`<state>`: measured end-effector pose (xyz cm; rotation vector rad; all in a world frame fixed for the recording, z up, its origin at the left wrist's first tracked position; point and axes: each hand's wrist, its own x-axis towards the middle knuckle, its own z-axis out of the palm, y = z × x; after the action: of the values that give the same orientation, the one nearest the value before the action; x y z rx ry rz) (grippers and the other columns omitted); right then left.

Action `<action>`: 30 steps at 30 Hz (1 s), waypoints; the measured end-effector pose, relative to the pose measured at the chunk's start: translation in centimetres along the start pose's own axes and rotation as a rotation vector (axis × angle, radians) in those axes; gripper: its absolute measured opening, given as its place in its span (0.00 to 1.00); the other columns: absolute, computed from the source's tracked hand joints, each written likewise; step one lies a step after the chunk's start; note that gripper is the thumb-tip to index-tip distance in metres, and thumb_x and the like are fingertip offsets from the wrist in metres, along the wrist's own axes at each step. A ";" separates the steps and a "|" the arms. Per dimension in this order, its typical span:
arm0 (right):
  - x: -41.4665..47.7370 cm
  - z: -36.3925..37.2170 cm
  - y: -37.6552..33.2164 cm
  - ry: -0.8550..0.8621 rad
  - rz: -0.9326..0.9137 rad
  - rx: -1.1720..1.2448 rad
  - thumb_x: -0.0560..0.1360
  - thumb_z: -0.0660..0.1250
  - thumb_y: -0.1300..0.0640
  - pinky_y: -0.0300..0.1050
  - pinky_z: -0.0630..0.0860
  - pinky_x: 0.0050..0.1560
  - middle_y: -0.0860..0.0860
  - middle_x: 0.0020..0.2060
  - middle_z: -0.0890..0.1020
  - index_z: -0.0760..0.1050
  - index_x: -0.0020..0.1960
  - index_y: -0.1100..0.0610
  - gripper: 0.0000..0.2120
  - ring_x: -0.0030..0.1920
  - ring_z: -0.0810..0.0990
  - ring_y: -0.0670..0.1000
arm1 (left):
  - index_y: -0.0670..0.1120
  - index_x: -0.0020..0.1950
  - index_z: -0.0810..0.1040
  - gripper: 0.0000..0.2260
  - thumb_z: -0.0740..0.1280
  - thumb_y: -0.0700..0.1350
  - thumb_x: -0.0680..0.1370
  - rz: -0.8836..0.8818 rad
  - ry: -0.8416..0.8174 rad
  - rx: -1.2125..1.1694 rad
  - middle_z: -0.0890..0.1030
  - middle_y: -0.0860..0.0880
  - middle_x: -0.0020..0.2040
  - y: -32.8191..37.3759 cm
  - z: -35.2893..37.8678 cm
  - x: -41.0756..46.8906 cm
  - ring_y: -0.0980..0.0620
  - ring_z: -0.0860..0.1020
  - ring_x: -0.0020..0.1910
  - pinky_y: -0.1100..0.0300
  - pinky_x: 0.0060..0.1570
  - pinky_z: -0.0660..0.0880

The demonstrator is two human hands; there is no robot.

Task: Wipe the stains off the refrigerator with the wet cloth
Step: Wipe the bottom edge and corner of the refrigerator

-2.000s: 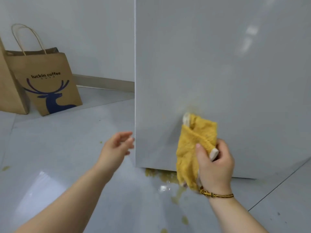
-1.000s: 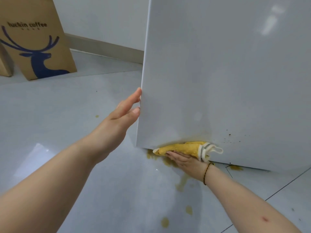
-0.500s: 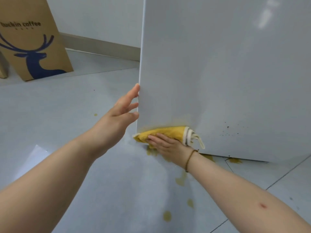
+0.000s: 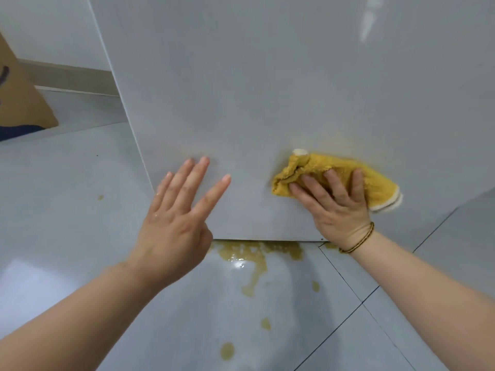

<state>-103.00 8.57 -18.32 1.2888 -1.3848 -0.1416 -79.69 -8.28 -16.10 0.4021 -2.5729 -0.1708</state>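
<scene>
From my feed this looks like a kitchen corner in a home, though I can't rule out a staff pantry. The lower part of a white refrigerator (image 4: 267, 89) stands on a glossy pale-grey tiled floor (image 4: 80, 210) with dark grout lines. Behind the refrigerator, to its left, are a plain white wall (image 4: 48, 30) and a beige baseboard (image 4: 72, 79). Farther left stands a brown paper carrier bag (image 4: 24, 103). Yellowish spilled liquid (image 4: 254, 253) pools at the refrigerator's foot.

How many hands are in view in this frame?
2. The left hand, fingers straight, is at the lower left corner of the refrigerator; the right hand presses the yellow cloth against it, further right.
</scene>
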 end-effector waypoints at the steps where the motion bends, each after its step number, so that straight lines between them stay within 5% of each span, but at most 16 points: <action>1: -1.1 0.7 -1.5 -0.010 -0.019 0.018 0.77 0.49 0.62 0.58 0.40 0.73 0.51 0.76 0.44 0.48 0.76 0.54 0.28 0.75 0.41 0.54 | 0.52 0.71 0.55 0.32 0.53 0.41 0.66 0.006 -0.012 0.049 0.57 0.42 0.70 -0.1 0.6 0.1 0.43 0.51 0.71 0.55 0.70 0.45; 3: -3.5 1.7 -3.9 -0.078 -0.141 0.084 0.78 0.43 0.64 0.54 0.39 0.74 0.53 0.76 0.47 0.45 0.75 0.57 0.26 0.75 0.40 0.54 | 0.52 0.71 0.52 0.33 0.53 0.42 0.65 0.012 -0.026 0.138 0.56 0.42 0.71 -0.5 1.3 0.2 0.46 0.44 0.74 0.53 0.70 0.43; 5: -6.2 2.6 -5.3 -0.219 -0.366 0.155 0.78 0.36 0.68 0.51 0.37 0.74 0.51 0.72 0.63 0.48 0.74 0.61 0.25 0.74 0.36 0.54 | 0.52 0.71 0.52 0.33 0.52 0.43 0.65 0.006 -0.032 0.178 0.55 0.43 0.71 -0.7 1.5 0.0 0.51 0.39 0.75 0.52 0.71 0.42; 8: -8.4 3.1 -5.8 -0.302 -0.559 0.222 0.76 0.30 0.70 0.49 0.35 0.74 0.45 0.62 0.76 0.67 0.66 0.62 0.32 0.74 0.34 0.54 | 0.50 0.71 0.58 0.33 0.52 0.44 0.65 -0.018 -0.045 0.207 0.56 0.42 0.71 -0.4 1.4 0.1 0.46 0.45 0.72 0.52 0.71 0.41; 16: 2.8 -0.3 -0.3 0.099 0.077 0.234 0.80 0.55 0.57 0.56 0.45 0.73 0.43 0.64 0.67 0.65 0.67 0.48 0.16 0.75 0.45 0.50 | 0.52 0.71 0.53 0.32 0.52 0.43 0.66 -0.031 -0.043 0.161 0.57 0.42 0.70 0.2 0.5 0.2 0.46 0.48 0.71 0.56 0.72 0.41; 22: 8.4 -0.1 -3.8 0.255 0.678 0.166 0.82 0.51 0.56 0.59 0.54 0.70 0.47 0.69 0.61 0.64 0.65 0.45 0.14 0.75 0.48 0.50 | 0.48 0.71 0.54 0.32 0.52 0.43 0.65 -0.041 -0.072 0.152 0.59 0.43 0.70 -0.2 -0.3 0.0 0.49 0.48 0.72 0.59 0.71 0.42; 25: 5.2 0.4 -7.8 0.115 0.570 0.222 0.81 0.49 0.58 0.58 0.52 0.71 0.47 0.73 0.55 0.62 0.67 0.47 0.17 0.75 0.44 0.52 | 0.46 0.71 0.53 0.34 0.52 0.43 0.64 -0.033 -0.096 0.179 0.59 0.43 0.70 -0.3 -0.7 -0.2 0.49 0.49 0.70 0.60 0.71 0.42; 27: 2.2 0.5 -9.2 0.018 0.314 0.227 0.80 0.47 0.60 0.57 0.52 0.71 0.45 0.68 0.63 0.64 0.66 0.48 0.18 0.75 0.44 0.52 | 0.47 0.72 0.53 0.33 0.52 0.43 0.65 -0.018 -0.096 0.168 0.60 0.43 0.70 0.2 -0.7 -0.3 0.49 0.48 0.72 0.60 0.71 0.41; 30: 0.8 0.4 -8.4 0.012 0.191 0.218 0.80 0.48 0.59 0.53 0.55 0.70 0.42 0.62 0.67 0.65 0.64 0.48 0.16 0.72 0.53 0.52 | 0.49 0.71 0.53 0.32 0.51 0.42 0.66 0.074 -0.085 0.148 0.59 0.42 0.70 1.5 -0.3 0.1 0.53 0.43 0.75 0.60 0.72 0.40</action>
<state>-98.18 4.55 -23.98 1.3229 -1.5364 0.1511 -79.94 -6.94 -15.53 0.3595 -2.6887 0.0302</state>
